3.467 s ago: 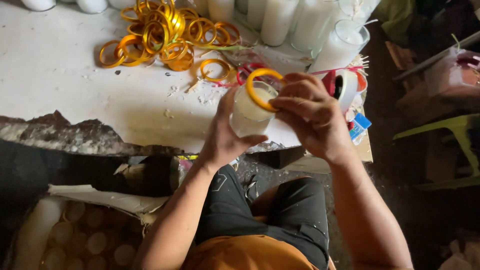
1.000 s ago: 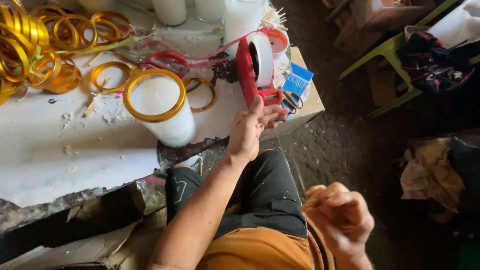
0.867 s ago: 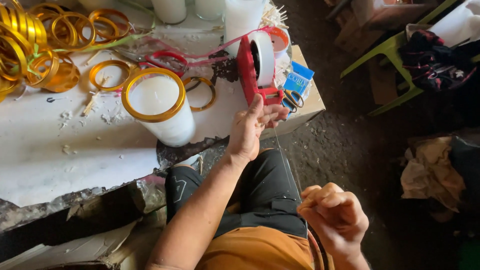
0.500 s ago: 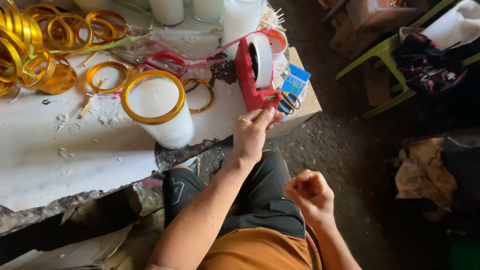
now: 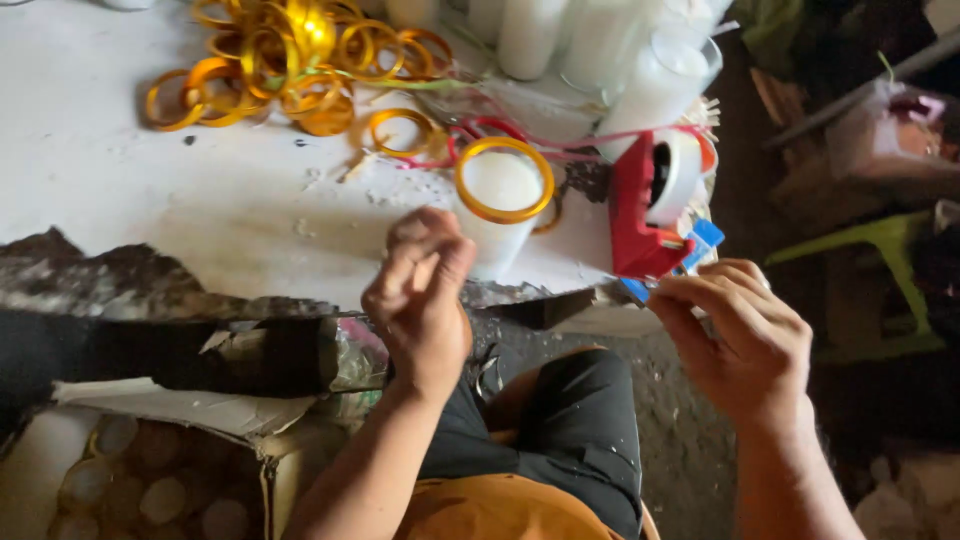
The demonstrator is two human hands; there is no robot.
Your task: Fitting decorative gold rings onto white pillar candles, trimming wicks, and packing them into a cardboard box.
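Observation:
My left hand (image 5: pixel 420 300) hovers over the table's front edge, fingertips pinched together, with nothing visible between them. Just beyond it stands a white candle in a glass (image 5: pixel 497 205) with a gold ring on its rim. My right hand (image 5: pixel 745 335) is at the table's right corner, with curled fingertips touching the lower edge of a red tape dispenser (image 5: pixel 640 215) that holds a white roll. Whether it pinches tape is unclear. A blue item (image 5: pixel 706 236) sits beside the dispenser.
A heap of gold rings (image 5: pixel 290 55) lies at the back of the white table (image 5: pixel 150 190), with one loose ring (image 5: pixel 403 130) nearer. Tall white candles (image 5: pixel 610 45) stand at the back right. A cardboard box of candles (image 5: pixel 140 480) is at lower left and a green stool (image 5: pixel 880 240) at right.
My left hand left the tape dispenser and moved left in front of the ringed candle. My right hand rose from beside my lap to the dispenser's edge. The view shifted left.

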